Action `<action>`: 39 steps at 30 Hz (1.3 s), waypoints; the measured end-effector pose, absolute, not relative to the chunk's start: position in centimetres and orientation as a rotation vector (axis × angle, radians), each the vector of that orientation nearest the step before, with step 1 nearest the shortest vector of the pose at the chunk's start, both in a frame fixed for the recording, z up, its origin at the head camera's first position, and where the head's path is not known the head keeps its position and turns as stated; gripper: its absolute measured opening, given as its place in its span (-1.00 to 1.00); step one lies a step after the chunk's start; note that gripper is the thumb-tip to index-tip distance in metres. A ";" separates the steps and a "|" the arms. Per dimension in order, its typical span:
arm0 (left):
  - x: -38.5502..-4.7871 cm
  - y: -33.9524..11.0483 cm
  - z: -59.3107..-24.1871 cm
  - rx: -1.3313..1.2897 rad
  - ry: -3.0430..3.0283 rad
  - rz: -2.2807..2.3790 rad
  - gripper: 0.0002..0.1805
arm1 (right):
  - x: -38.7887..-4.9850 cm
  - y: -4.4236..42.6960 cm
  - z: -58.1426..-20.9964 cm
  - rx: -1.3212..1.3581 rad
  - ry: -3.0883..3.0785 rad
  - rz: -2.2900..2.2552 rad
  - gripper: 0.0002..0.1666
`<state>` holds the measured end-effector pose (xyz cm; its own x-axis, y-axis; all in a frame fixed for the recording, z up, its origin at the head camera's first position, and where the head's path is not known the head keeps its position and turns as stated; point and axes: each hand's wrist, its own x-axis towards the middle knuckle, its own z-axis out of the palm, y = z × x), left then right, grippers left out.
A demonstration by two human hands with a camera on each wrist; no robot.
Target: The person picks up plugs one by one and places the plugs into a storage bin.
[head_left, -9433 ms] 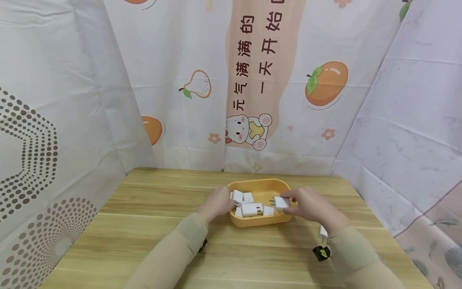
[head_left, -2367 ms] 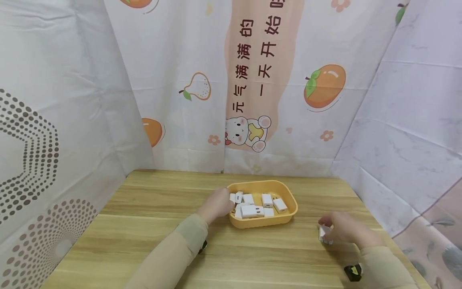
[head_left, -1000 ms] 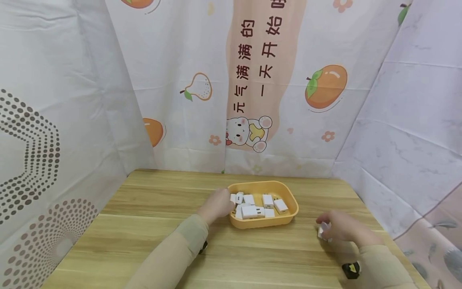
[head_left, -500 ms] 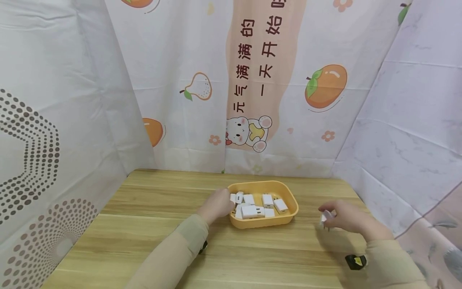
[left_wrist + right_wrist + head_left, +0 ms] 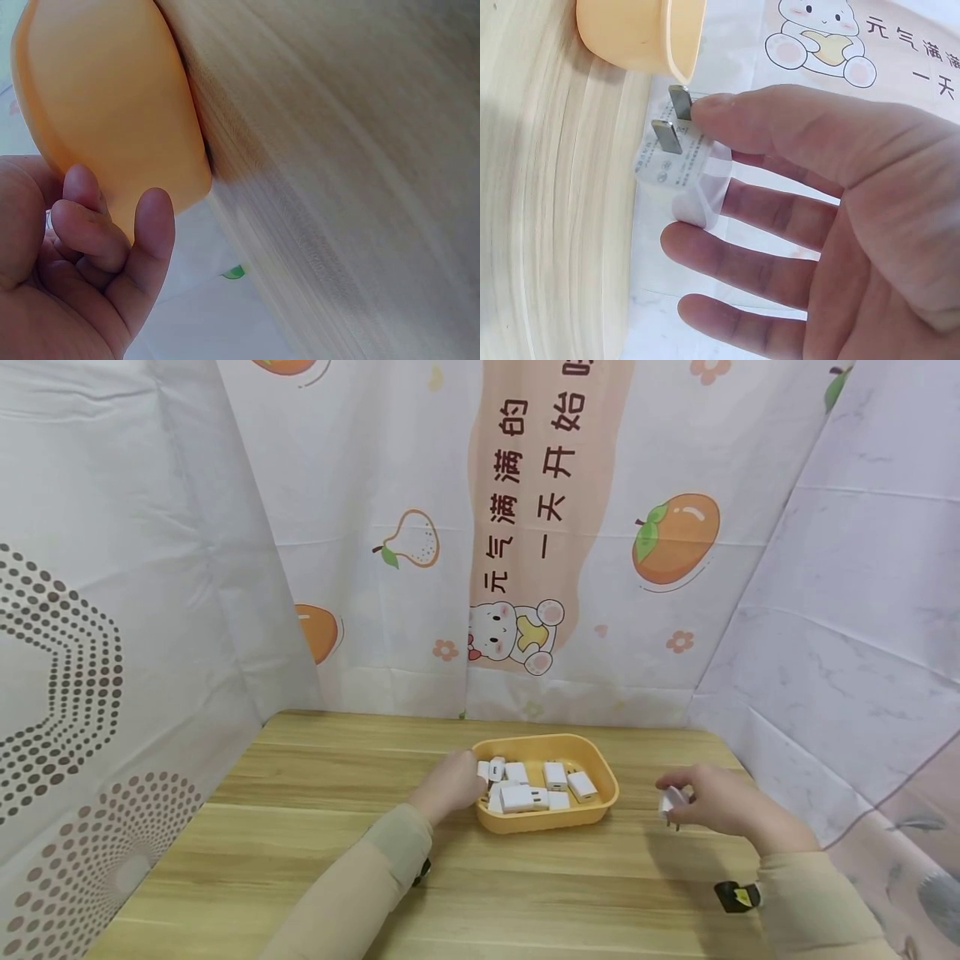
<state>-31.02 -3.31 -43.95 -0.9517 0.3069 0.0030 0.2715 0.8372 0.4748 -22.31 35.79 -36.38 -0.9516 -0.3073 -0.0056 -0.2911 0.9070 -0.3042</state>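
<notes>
A white two-pin charger plug point(image 5: 676, 154) hangs above the table, pinched between the thumb and fingers of my right hand point(image 5: 712, 797). Its metal prongs point down in the head view. To the left of that hand stands a yellow-orange plastic basket point(image 5: 609, 800), with several white charger plugs point(image 5: 517, 798) lying jumbled inside. My left hand point(image 5: 448, 785) grips the basket's left end at the rim. In the left wrist view, its curled fingers point(image 5: 154, 225) lie by the outer wall of the basket, and part of the grip is hidden.
The wooden table point(image 5: 322, 827) runs back to a printed curtain point(image 5: 375, 635). Curtains also hang along the left and right sides. A black wrist piece point(image 5: 737, 897) sits under the right forearm.
Since 9.4 s ago, the right hand's earlier plug has come to lie in the basket. That hand then took another plug from the table and lifted it. The left hand stays put.
</notes>
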 end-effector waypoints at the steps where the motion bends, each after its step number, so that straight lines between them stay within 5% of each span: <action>1: -31.0 -3.3 -43.9 0.464 2.942 0.741 -0.83 | -22.3 35.7 -36.4 -0.476 3.018 -0.461 -0.42; 39: -31.2 -3.3 -44.2 0.479 2.947 0.749 -0.84 | -26.1 29.0 -35.1 -0.622 3.025 -0.484 -0.51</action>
<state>-31.25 -3.32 -44.17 -0.9496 0.3131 0.0154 0.2824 0.8333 0.4752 -26.14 28.95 -35.15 -0.9207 -0.3874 0.0469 -0.3827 0.8728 -0.3029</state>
